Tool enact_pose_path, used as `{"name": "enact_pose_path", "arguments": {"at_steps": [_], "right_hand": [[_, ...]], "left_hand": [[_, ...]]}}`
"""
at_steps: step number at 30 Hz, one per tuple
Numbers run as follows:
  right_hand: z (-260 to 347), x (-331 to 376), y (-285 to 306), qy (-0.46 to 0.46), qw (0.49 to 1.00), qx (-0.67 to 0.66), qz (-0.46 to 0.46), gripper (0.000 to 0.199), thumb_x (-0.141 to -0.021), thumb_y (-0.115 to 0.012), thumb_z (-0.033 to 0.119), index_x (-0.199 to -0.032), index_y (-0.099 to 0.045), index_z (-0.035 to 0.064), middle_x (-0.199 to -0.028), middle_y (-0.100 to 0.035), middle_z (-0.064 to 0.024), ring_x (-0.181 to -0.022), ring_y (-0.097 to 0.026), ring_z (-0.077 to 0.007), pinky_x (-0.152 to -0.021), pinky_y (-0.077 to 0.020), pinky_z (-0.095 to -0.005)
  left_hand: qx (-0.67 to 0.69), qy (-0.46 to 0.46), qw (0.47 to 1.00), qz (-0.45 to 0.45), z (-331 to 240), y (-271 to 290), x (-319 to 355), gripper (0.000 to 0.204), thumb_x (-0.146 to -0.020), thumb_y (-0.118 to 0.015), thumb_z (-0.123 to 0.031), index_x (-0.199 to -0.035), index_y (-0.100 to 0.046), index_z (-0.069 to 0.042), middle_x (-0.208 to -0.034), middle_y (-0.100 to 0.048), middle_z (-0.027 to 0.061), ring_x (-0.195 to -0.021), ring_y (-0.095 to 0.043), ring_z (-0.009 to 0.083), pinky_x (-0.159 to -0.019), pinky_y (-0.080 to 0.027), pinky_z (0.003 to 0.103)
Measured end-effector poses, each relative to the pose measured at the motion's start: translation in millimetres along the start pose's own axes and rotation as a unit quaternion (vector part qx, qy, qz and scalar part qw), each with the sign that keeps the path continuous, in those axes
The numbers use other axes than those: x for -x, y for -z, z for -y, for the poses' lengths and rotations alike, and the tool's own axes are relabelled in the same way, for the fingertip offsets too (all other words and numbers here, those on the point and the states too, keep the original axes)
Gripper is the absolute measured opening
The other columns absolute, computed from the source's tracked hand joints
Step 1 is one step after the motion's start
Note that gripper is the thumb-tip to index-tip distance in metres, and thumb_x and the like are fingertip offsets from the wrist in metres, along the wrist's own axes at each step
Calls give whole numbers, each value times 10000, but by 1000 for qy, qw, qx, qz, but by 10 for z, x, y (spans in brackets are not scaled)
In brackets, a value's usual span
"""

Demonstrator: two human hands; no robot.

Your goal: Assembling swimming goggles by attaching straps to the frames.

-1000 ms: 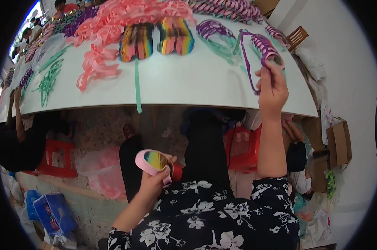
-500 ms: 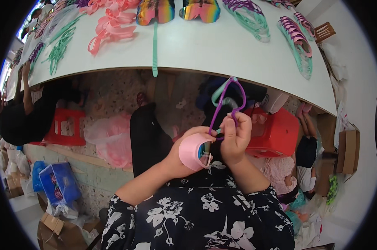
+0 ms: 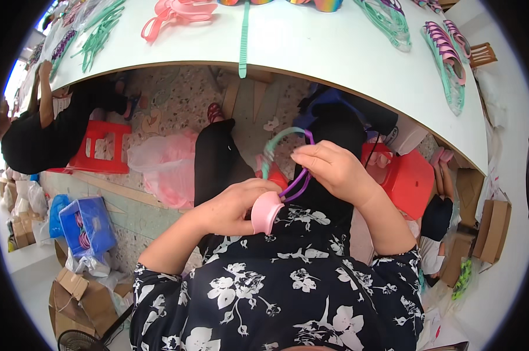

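My left hand (image 3: 239, 205) grips a pair of goggles by its pink curved frame (image 3: 266, 212), low in front of my lap. From the frame a thin purple loop (image 3: 296, 191) rises toward my right hand (image 3: 333, 171). The right fingers are closed around the loop's side, with their tips partly smeared by motion. A mint green strap (image 3: 283, 135) arches above both hands, joined to the purple part at its upper end. Its lower end runs down beside my left fingers, blurred. The goggles' lens is turned out of sight.
Ahead stands a white table (image 3: 317, 50) with pink straps (image 3: 174, 16), mint straps (image 3: 98, 44) and shoe-like strap bundles (image 3: 445, 55). Red stools (image 3: 400, 182) flank me. Another person (image 3: 45, 134) sits at left, above a blue crate (image 3: 88, 225).
My right hand has shifted its hold along the purple loop and turned palm-down. The pink frame has rotated, hiding its lens, and the mint strap now arches out. My view has tilted lower.
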State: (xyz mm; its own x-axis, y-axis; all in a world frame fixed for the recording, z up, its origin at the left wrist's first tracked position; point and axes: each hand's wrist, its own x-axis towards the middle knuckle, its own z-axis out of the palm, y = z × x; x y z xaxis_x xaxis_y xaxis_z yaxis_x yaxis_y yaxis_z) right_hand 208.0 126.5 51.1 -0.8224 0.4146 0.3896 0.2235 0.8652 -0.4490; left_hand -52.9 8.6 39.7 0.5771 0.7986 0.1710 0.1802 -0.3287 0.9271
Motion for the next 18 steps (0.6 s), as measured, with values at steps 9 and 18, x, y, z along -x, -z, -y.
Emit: {"name": "enact_pose_path", "arguments": {"at_steps": [9, 18], "right_hand": [[-83, 81, -150, -142, 971, 37, -187, 169, -893, -709, 66, -1055, -716, 15, -767, -683, -82, -632, -624, -193, -575, -498, -316], [611, 123, -671, -309, 873, -238, -293, 268, -997, -627, 76, -1233, -660, -45, -758, -664, -52, -602, -575, -58, -558, -473, -225]], "left_hand": [[331, 179, 881, -287, 218, -71, 112, 471, -884, -718, -23, -1318, -537, 3, -1134, -647, 71, -826, -619, 107, -685, -514, 265], [499, 235, 796, -250, 315, -499, -386, 403, -891, -749, -120, -1247, -610, 7, -1128, -680, 68, -1036, -641, 134, -900, -492, 284]]}}
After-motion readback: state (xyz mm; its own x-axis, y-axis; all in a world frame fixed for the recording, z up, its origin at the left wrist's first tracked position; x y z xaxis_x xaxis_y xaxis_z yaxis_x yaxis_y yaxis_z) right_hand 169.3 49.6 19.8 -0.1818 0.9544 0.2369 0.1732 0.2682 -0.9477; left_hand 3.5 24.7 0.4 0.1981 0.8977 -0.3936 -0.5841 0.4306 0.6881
